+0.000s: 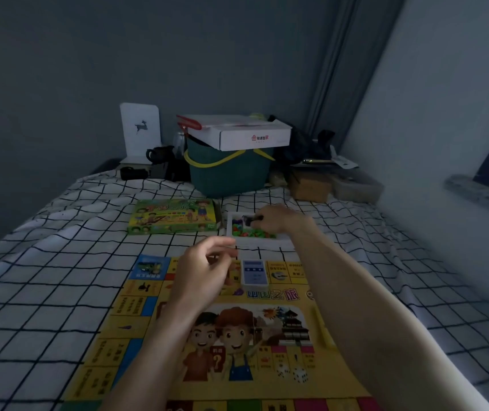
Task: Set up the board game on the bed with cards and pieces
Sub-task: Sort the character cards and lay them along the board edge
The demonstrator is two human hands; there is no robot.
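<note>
A yellow game board (178, 345) lies unfolded on the checked bed sheet in front of me. A blue-and-white deck of cards (253, 272) sits on the board's far edge. Beyond it stands a white tray (262, 241) holding small green, red and purple pieces (252, 232). My right hand (276, 218) reaches over the tray and pinches a small dark piece (250, 220). My left hand (201, 271) hovers above the board beside the deck, fingers loosely curled, holding nothing. The green game box lid (173, 216) lies left of the tray.
A teal basket (228, 173) with a white carton (240, 133) on top stands at the bed's far end, with a dark mug (160, 154), a white deer card (140, 129) and brown boxes (308, 185) around it. A wall runs along the right.
</note>
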